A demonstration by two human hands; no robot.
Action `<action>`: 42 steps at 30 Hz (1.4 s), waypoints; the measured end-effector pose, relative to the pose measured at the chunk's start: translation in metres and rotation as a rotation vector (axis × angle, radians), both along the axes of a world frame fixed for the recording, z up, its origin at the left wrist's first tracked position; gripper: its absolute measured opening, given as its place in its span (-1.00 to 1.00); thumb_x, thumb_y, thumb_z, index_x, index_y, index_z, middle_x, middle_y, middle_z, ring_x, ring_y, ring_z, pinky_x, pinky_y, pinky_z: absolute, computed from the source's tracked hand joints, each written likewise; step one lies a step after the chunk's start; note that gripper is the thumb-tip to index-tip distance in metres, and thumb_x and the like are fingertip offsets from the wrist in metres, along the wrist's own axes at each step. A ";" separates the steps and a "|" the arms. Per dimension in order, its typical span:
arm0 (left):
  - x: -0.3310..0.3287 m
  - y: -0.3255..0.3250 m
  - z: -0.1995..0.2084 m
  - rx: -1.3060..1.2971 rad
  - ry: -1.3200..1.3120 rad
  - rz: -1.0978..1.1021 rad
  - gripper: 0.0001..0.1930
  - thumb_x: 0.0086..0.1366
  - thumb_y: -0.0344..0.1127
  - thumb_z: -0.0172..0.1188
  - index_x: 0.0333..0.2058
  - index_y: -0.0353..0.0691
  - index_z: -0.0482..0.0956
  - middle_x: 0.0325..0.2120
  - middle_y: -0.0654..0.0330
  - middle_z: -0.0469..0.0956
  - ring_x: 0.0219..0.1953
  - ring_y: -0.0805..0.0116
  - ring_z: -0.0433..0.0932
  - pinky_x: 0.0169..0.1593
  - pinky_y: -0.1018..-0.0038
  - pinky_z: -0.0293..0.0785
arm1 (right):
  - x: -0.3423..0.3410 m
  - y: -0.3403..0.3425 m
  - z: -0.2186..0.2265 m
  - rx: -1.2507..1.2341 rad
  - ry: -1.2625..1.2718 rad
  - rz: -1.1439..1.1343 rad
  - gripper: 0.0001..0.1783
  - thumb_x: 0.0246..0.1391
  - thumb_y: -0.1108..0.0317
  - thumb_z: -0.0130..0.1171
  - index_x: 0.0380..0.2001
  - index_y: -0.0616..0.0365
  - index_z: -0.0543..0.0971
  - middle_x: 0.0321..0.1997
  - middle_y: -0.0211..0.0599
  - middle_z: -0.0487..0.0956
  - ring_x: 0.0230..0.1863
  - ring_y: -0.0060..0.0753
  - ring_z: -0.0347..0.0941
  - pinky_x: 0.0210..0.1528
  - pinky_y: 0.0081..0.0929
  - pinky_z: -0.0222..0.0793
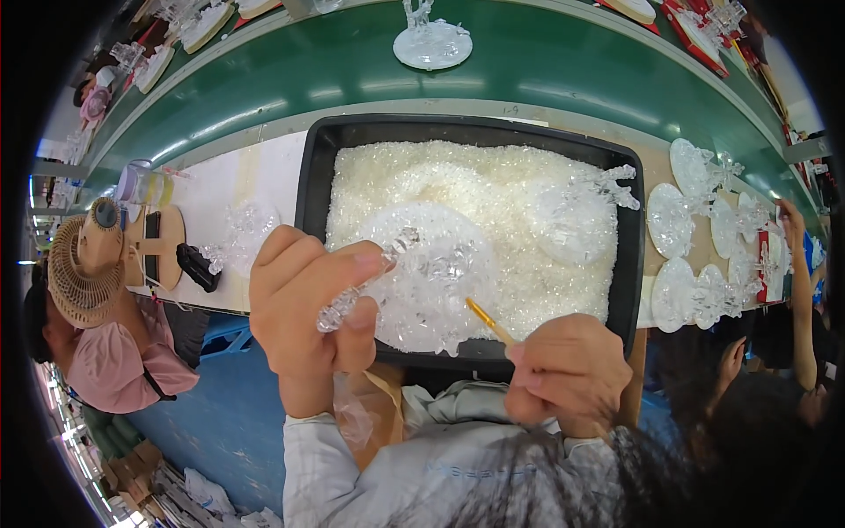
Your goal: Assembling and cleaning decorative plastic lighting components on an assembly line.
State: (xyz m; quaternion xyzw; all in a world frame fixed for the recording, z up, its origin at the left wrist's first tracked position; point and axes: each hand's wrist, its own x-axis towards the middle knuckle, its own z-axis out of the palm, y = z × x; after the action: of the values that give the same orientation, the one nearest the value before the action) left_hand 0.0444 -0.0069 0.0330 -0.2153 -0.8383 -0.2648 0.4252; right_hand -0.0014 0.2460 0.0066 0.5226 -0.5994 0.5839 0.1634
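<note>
While the left hand [308,304] has its grip clamped on a clear ornament [444,233], the right hand [568,374] pinches a thin brush-like tool [489,319], golden in its visible part. The ornament is a round, whitish disc carrying shiny faceted pieces, and it is above the pale granules [387,167] of a black tray [466,130]. The left fingers hide part of its side; because of glare, I cannot well tell whether the tool touches it. At right, a similar piece [572,220] lies on the granules. Farther out, several clear discs [671,220] occupy the tabletop [198,207], and on the green belt [572,53] another ornament [431,46] is cut by the upper edge.
</note>
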 end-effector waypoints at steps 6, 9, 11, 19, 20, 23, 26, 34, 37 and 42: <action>-0.003 0.003 -0.003 0.054 0.038 0.000 -0.69 0.40 -0.30 0.04 -0.16 -0.54 0.52 -0.52 -0.05 0.67 -0.69 0.42 0.19 -0.54 0.38 0.07 | -0.004 -0.004 0.002 -0.072 -0.053 0.022 -0.80 -0.32 0.63 0.31 -0.53 0.20 0.54 -0.46 -0.14 0.66 -0.60 -0.29 0.57 -0.58 -0.52 0.47; -0.003 0.002 -0.005 0.044 0.071 -0.006 -0.68 0.40 -0.28 0.04 -0.16 -0.52 0.53 -0.52 -0.04 0.67 -0.68 0.42 0.17 -0.54 0.38 0.06 | -0.002 -0.013 0.000 -0.116 -0.131 0.017 -0.78 -0.33 0.63 0.31 -0.51 0.21 0.53 -0.45 -0.13 0.66 -0.61 -0.31 0.57 -0.62 -0.51 0.47; 0.002 0.002 -0.007 0.052 0.051 0.006 -0.68 0.40 -0.27 0.04 -0.16 -0.52 0.53 -0.53 -0.04 0.67 -0.68 0.42 0.17 -0.53 0.38 0.07 | -0.002 -0.014 -0.001 -0.063 -0.186 0.008 -0.73 -0.39 0.65 0.30 -0.48 0.21 0.53 -0.45 -0.09 0.66 -0.62 -0.31 0.56 -0.61 -0.50 0.49; 0.002 0.004 -0.003 0.049 0.006 0.005 -0.67 0.41 -0.25 0.04 -0.16 -0.50 0.54 -0.51 -0.03 0.67 -0.66 0.42 0.18 -0.52 0.38 0.08 | -0.003 -0.009 0.004 -0.058 -0.286 0.110 -0.69 -0.37 0.68 0.29 -0.43 0.22 0.54 -0.41 -0.08 0.64 -0.58 -0.28 0.55 -0.56 -0.47 0.48; 0.002 0.003 -0.003 0.048 0.009 0.002 -0.67 0.41 -0.25 0.04 -0.15 -0.50 0.54 -0.51 -0.02 0.67 -0.66 0.42 0.19 -0.52 0.38 0.08 | -0.002 -0.007 0.005 -0.051 -0.321 0.120 -0.72 -0.28 0.67 0.34 -0.42 0.21 0.54 -0.37 -0.12 0.63 -0.52 -0.25 0.55 -0.50 -0.45 0.50; -0.003 0.006 -0.004 0.061 0.026 -0.005 -0.66 0.42 -0.24 0.04 -0.15 -0.50 0.54 -0.50 -0.01 0.68 -0.66 0.42 0.20 -0.51 0.38 0.09 | -0.003 -0.008 0.008 -0.027 -0.344 0.115 -0.72 -0.29 0.68 0.34 -0.44 0.21 0.54 -0.36 -0.11 0.64 -0.53 -0.24 0.55 -0.51 -0.46 0.49; 0.002 0.004 -0.007 0.051 0.005 0.022 -0.66 0.42 -0.24 0.04 -0.15 -0.50 0.55 -0.49 -0.01 0.67 -0.66 0.41 0.21 -0.51 0.39 0.10 | -0.004 -0.021 -0.001 -0.044 -0.223 0.062 -0.69 -0.44 0.69 0.23 -0.46 0.24 0.54 -0.44 -0.02 0.66 -0.63 -0.31 0.54 -0.61 -0.50 0.47; -0.002 0.007 0.000 0.038 -0.010 0.008 -0.68 0.41 -0.28 0.03 -0.18 -0.52 0.55 -0.52 0.01 0.66 -0.66 0.41 0.22 -0.53 0.39 0.10 | -0.001 -0.023 0.002 -0.083 -0.318 0.078 -0.69 -0.42 0.72 0.26 -0.46 0.22 0.55 -0.42 -0.09 0.63 -0.56 -0.28 0.52 -0.54 -0.53 0.44; 0.002 0.004 0.001 0.017 -0.041 0.046 -0.79 0.23 -0.38 0.17 -0.26 -0.43 0.58 -0.55 0.13 0.64 -0.68 0.35 0.27 -0.51 0.43 0.17 | -0.001 -0.020 -0.002 -0.110 -0.322 0.051 -0.68 -0.42 0.72 0.26 -0.46 0.22 0.55 -0.42 -0.08 0.63 -0.56 -0.28 0.52 -0.54 -0.53 0.44; -0.003 0.007 -0.003 0.049 0.035 0.010 -0.68 0.38 -0.30 0.05 -0.21 -0.55 0.55 -0.55 -0.01 0.64 -0.67 0.41 0.21 -0.55 0.40 0.07 | -0.003 -0.022 0.000 -0.090 -0.288 0.113 -0.68 -0.44 0.71 0.26 -0.46 0.22 0.54 -0.45 -0.07 0.61 -0.57 -0.29 0.51 -0.55 -0.54 0.43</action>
State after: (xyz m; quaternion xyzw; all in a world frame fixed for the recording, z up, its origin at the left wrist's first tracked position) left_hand 0.0410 -0.0001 0.0300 -0.2050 -0.8250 -0.2794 0.4465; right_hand -0.0049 0.2240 0.0071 0.4586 -0.5596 0.6871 0.0658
